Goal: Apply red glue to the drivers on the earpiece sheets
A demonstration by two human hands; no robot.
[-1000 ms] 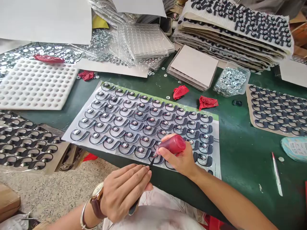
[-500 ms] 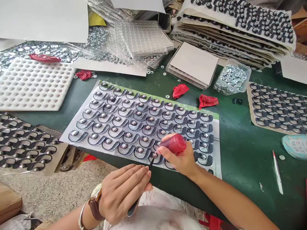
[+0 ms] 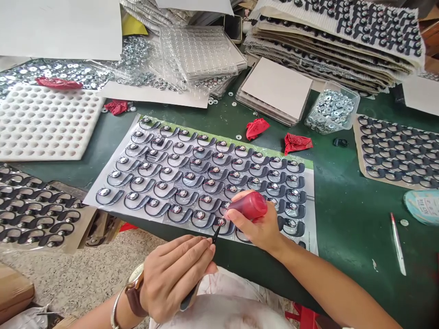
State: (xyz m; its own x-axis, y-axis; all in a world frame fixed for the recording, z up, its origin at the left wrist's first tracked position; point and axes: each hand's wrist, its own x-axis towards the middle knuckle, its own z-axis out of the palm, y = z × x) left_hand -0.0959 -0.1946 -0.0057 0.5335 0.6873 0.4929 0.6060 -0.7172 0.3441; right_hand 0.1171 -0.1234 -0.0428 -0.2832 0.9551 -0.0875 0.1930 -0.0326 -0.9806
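Observation:
In my right hand (image 3: 262,228) is a small squeeze bottle of red liquid (image 3: 248,205), tilted with its nozzle down and left, close to one of the black curved parts (image 3: 222,224) at the sheet's near edge. My left hand (image 3: 178,272) is closed around black tweezers (image 3: 216,235), whose tip is at the round metal disc of that same part. Rows of these black hook-shaped parts, each with a round disc, lie on a white sheet with a green border (image 3: 310,183). My right hand hides some of them.
Crumpled red pieces (image 3: 257,129) and a clear box of metal washers (image 3: 331,109) lie behind the sheet. A white dimpled tray (image 3: 44,121) is at left, stacked sheets of parts (image 3: 336,50) at back right. A red-tipped white stick (image 3: 398,246) lies at right.
The view has shifted very slightly. Both hands keep their places, with the tweezers and the bottle still at the same part.

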